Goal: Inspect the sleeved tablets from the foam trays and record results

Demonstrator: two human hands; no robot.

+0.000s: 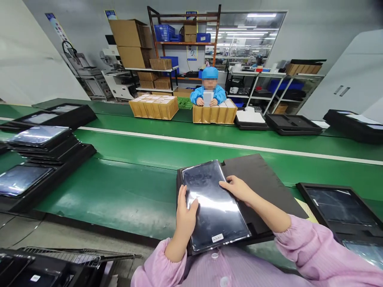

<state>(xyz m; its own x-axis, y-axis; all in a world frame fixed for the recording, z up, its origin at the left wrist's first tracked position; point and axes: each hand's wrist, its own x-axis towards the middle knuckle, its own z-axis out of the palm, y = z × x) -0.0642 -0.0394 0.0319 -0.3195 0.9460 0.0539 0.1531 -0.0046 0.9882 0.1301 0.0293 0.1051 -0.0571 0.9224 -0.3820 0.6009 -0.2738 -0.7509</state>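
Observation:
A black glossy tablet [209, 215], wrapped in clear film with a white barcode label [217, 238] near its lower edge, lies tilted in front of my body. My left hand [186, 215] grips its left edge, thumb on the screen and fingers along the side. At the upper right edge, my right hand [239, 189] holds it with the thumb on top; the other fingers are partly hidden beneath. Under the tablet is a black foam tray [178, 179], mostly covered. A flat black board [254, 171] lies to the right, below my right forearm.
Stacked film-covered tablets [42, 137] stand on the left of the green bench [128, 179]. Another black tray [302, 191] with tablets lies at right. Across the bench, a co-worker in blue [221, 93] holds a white item behind cardboard boxes [155, 107]. A wire rack is lower left.

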